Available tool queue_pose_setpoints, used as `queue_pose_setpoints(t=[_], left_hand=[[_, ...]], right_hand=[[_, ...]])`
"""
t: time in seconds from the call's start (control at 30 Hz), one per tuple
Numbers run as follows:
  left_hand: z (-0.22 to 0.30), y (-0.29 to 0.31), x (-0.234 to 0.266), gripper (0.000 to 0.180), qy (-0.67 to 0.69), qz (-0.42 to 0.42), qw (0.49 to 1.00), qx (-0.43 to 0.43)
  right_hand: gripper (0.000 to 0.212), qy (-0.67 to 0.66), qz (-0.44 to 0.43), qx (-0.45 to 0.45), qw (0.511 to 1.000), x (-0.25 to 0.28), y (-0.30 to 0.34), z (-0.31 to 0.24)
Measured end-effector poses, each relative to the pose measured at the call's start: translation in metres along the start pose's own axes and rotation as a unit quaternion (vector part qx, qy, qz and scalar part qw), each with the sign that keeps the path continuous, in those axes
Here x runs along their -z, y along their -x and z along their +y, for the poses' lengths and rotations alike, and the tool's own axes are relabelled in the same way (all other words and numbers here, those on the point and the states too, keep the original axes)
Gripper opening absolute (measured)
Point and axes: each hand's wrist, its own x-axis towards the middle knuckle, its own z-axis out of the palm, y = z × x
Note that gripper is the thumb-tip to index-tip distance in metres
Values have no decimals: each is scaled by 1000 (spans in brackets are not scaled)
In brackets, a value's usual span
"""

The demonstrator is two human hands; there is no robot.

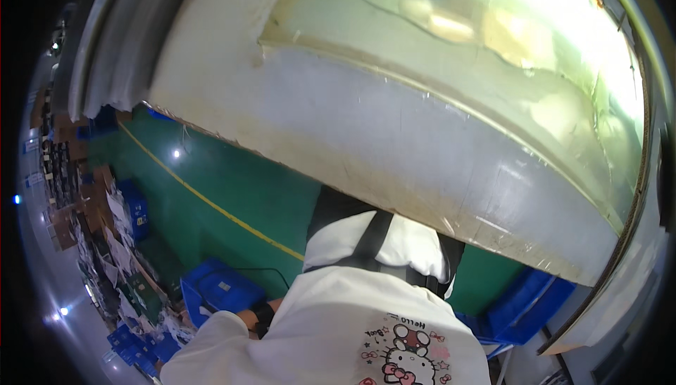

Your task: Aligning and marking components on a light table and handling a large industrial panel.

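Neither of my hands shows. A short stretch of my left arm (248, 319) comes out of the white sleeve, with a black band (263, 318) around it; the hand itself is out of sight. My right arm cannot be made out. In front of my body is a worktable with a pale, scuffed front surface (394, 142). A yellowish, see-through panel (338, 15) lies farther back on it, under a strong glare. What lies beneath the panel is blurred.
Beside my left arm stands a blue bin (222, 288); another blue bin (528, 307) is under the table's right end. The green floor (211, 181) carries a yellow line (204, 198). Boxes and papers (116, 244) are piled at far left. Grey ribbed material (130, 40) hangs at upper left.
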Motion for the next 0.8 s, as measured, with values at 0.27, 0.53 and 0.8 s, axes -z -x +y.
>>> queue_pose_setpoints(t=[0.27,0.53,0.8], left_hand=[[39,-4,-61,56,-16,-149,986,73],[237,125,-24,51,-58,-182,903,-385],[344,260,-3,39,121,34,649,-751]], right_hand=[[25,52,23,64,996,7,3,-14],[25,95,119,223,963,41,37,-83],[25,70,324,477,814,100,134,-208]])
